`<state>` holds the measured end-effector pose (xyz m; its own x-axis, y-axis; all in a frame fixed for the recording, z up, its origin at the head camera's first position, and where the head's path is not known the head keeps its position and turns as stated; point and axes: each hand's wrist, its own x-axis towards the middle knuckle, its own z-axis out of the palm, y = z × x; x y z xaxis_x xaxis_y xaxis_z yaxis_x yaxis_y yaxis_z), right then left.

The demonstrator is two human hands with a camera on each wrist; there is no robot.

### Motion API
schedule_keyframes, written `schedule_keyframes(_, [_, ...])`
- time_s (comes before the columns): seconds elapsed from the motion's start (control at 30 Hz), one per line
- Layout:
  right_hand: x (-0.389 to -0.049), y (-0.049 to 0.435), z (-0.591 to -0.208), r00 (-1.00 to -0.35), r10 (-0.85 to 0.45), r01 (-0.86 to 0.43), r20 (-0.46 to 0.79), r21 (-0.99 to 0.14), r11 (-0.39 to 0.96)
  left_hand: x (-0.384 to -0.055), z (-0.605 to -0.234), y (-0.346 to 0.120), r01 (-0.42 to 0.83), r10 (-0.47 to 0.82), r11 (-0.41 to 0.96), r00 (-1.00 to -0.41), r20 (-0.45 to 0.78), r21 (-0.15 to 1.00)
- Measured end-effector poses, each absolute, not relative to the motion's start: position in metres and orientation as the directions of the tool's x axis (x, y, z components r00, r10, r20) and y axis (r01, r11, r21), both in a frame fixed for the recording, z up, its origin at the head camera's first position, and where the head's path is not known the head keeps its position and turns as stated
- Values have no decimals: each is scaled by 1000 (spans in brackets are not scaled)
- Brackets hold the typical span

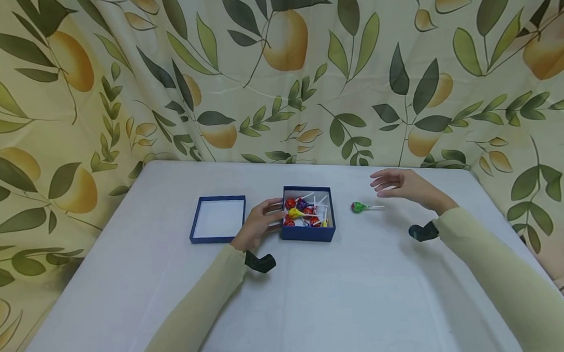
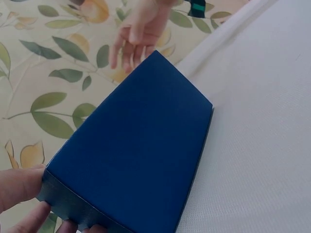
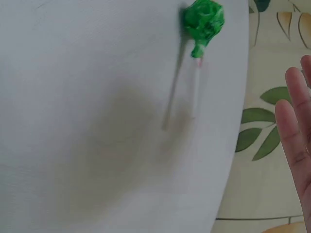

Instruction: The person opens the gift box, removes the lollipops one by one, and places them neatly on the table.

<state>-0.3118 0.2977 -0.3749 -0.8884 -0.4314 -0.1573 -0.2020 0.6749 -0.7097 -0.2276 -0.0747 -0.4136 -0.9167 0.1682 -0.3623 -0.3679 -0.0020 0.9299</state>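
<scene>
A dark blue box [image 1: 307,234] stands on the white table, with several wrapped lollipops [image 1: 309,210] in red, purple and yellow inside. My left hand [image 1: 260,224] rests at the box's left wall, its fingertips touching that side; the left wrist view shows thumb and fingers [image 2: 22,187] along the box's end. To the right of the box lies a green-wrapped lollipop [image 1: 358,207], its white stick pointing right. Raised over the table beyond that stick is my right hand [image 1: 403,188], fingers extended and holding nothing. The right wrist view shows the green lollipop [image 3: 203,24] apart from the fingers [image 3: 291,126].
A shallow blue-rimmed box lid [image 1: 216,240] lies left of my left hand, its white inside facing up. The table's far edge [image 1: 264,164] runs behind these things, against a curtain [image 1: 285,93] printed with fruit and leaves.
</scene>
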Motion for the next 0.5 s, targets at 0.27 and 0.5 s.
schedule_keyframes(0.27, [-317, 273, -356, -876, -457, -211, -156, -727, 653, -226, -411, -75, -366, 164, -4, -918, -360, 931])
schedule_keyframes(0.5, [-321, 245, -347, -858, -493, -245, -143, -730, 638, -237, -428, -75, -376, 172, -10, -913, -369, 927])
